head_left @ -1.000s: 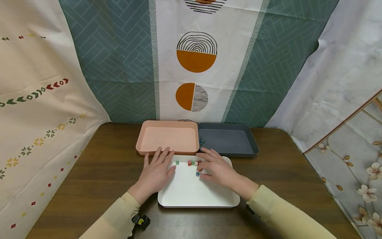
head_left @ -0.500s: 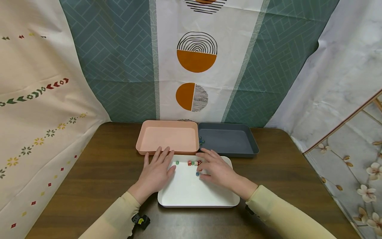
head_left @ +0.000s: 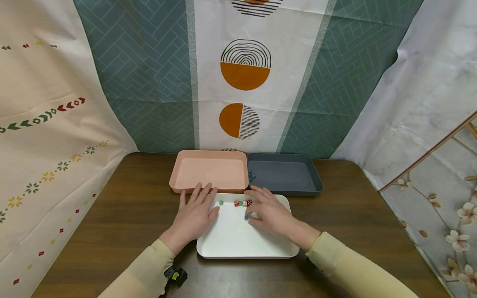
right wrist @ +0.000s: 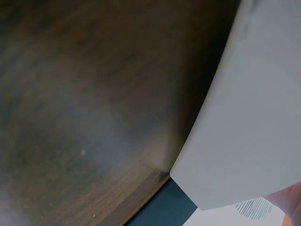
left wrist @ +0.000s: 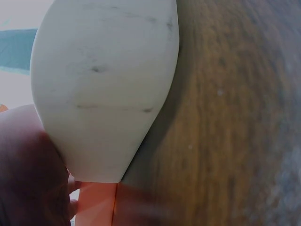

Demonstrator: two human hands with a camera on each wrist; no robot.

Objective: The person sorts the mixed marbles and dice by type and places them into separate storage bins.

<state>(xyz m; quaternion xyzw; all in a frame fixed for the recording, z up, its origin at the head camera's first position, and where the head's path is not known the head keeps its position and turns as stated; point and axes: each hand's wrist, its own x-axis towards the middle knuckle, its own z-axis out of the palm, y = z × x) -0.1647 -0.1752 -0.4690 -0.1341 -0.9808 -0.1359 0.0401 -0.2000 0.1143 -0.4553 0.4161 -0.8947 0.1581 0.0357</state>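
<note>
A white tray (head_left: 246,244) lies in front of me. Along its far side sit a red die (head_left: 236,203), a green marble (head_left: 240,203), a white die (head_left: 244,203) and another red die (head_left: 249,203). Apart from them, farther left, is a second green marble (head_left: 221,203). My right hand (head_left: 272,213) reaches over the tray's right half, index finger and thumb pinching a small blue marble (head_left: 246,217), partly covered by the fingertips. My left hand (head_left: 193,215) rests on the tray's left edge, fingers spread, their tips at the pink tray's (head_left: 210,155) near rim.
Behind the white tray, a dark grey tray (head_left: 287,176) adjoins the pink tray on the right, with several dark marbles (head_left: 251,176) in its left corner. All three trays stand on a brown wooden table (head_left: 134,207). Patterned cloths (head_left: 160,82) hang behind and at the sides.
My right index finger and thumb have moved slightly left and closed in on the blue marble. A red die seen between the fingers earlier is now hidden. The left hand has stayed put.
</note>
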